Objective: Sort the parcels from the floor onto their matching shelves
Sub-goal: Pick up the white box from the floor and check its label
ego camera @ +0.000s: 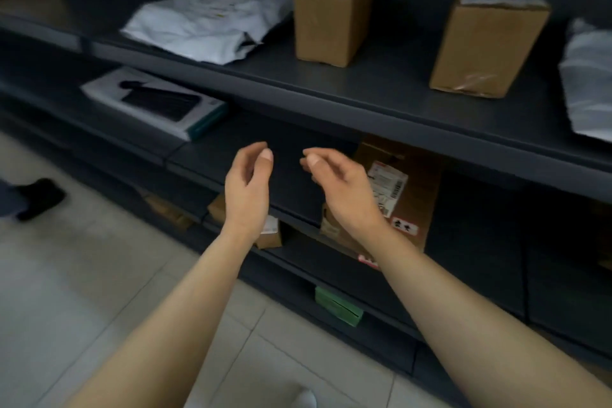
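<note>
Dark metal shelves (381,93) fill the view. My left hand (246,189) and my right hand (341,189) hover side by side in front of the second shelf, fingers loosely curled and apart, holding nothing. Behind my right hand a flat brown carton (414,182) with a white label lies on that shelf. On the top shelf stand two upright brown boxes (331,16) (486,40), with a grey mailer bag (205,23) to their left and another grey bag (589,83) at the right edge. A white keyboard box (155,103) lies on the second shelf at left.
Lower shelves hold small brown boxes (271,235) and a green box (337,306). Pale floor tiles (82,275) run along the front left. A dark shoe (36,197) shows at the left edge.
</note>
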Demonstrator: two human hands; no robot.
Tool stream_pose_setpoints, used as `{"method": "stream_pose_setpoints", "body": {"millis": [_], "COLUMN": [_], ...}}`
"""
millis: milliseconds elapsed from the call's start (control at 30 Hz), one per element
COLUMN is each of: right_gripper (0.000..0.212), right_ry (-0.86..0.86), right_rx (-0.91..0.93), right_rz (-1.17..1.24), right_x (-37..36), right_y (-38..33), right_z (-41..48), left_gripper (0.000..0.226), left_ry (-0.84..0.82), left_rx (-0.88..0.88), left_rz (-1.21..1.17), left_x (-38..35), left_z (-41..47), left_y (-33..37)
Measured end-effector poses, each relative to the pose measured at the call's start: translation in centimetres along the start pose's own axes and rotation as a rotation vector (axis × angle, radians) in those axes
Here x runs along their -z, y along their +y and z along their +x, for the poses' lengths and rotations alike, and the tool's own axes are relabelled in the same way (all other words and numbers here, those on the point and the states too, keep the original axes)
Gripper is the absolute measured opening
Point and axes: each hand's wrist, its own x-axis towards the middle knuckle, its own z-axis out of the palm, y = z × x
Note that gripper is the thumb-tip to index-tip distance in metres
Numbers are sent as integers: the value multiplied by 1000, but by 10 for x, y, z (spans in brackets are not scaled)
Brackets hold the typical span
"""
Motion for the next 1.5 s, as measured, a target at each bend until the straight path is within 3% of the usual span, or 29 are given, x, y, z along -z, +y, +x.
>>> {"method": "stream_pose_setpoints", "body": {"millis": [300,500,633,867,1167,1500], "right_gripper": [25,39,45,32,33,47], "right_ry": [-457,-684,-872,-1156,-1389,-1644], "right_rx": [155,189,192,186,84,80], "right_rz": [239,350,416,478,469,495], "right_x": [-8,-30,-51,-58,0,90], "right_y": [-49,-80,-103,-129,-130,-142], "right_z": [-39,-96,-154,-304,-490,-617], "left_gripper": [24,29,30,35,40,31], "left_ry": [498,739,904,1162,1404,1654], "left_rx": [-241,-252,-251,-263,-201,-153], "left_rz": [-15,77,138,226,222,378], "left_x": [32,58,77,92,49,-43], "left_z": [-109,-202,-276,-438,-643,-784], "left_y": [82,118,138,170,202,250]}}
